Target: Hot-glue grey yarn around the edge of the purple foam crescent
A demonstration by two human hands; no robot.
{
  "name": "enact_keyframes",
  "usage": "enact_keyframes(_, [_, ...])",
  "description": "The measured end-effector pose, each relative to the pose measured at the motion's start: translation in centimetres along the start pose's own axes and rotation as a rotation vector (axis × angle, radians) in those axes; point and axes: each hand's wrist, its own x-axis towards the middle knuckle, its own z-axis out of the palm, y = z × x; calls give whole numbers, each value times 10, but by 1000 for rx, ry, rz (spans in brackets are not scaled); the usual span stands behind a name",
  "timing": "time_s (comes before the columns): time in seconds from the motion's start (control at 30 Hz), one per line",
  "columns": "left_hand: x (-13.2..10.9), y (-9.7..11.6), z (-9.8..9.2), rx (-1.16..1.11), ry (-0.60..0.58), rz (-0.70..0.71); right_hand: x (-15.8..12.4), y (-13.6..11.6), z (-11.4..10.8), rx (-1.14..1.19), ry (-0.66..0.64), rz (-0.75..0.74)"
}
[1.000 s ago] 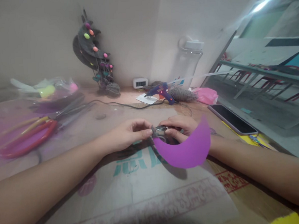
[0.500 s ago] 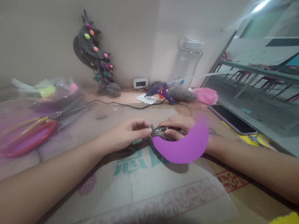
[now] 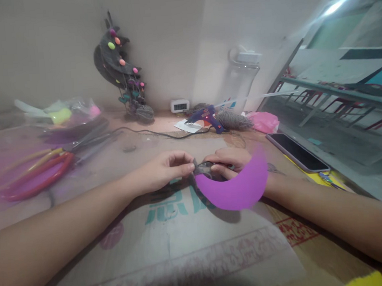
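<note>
A purple crescent-shaped cutout (image 3: pixel 236 190) stands just above the cardboard, its left tip edged in dark grey material (image 3: pixel 201 168). Thumb and fingers of my left hand (image 3: pixel 173 166) pinch that grey-edged tip. My right hand (image 3: pixel 229 160) is closed behind the crescent, gripping dark grey material near the same tip; its lower part is hidden by the purple shape. Whether the grey stuff is yarn or a strip is too blurred to tell.
Red-and-yellow-handled scissors (image 3: pixel 39 173) lie left, near a clear plastic bag (image 3: pixel 61 115). A purple glue gun (image 3: pixel 205 116), grey yarn (image 3: pixel 233 120), clock (image 3: pixel 179 106), water bottle (image 3: pixel 240 80) and phone (image 3: pixel 298 152) line the back and right. A decorated grey crescent (image 3: pixel 114 57) hangs on the wall.
The grey material between my hands has shifted slightly, and the right fingers have moved a little. The crescent sits marginally lower. My left hand keeps its pinch.
</note>
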Motion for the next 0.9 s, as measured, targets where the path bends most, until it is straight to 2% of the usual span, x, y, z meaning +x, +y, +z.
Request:
enact_keyframes(0.17, [0,0,1,-2,10,-7,-3,0,2,-5,62,79])
enact_keyframes(0.3, [0,2,2,2,11,-6,-2,0,1,19,37,95])
enact_keyframes(0.67, [0,1,1,5,-1,-7,1,0,0,51,16,41])
enact_keyframes(0.9, [-1,3,0,43,3,-32,2,4,3,108,39,-48])
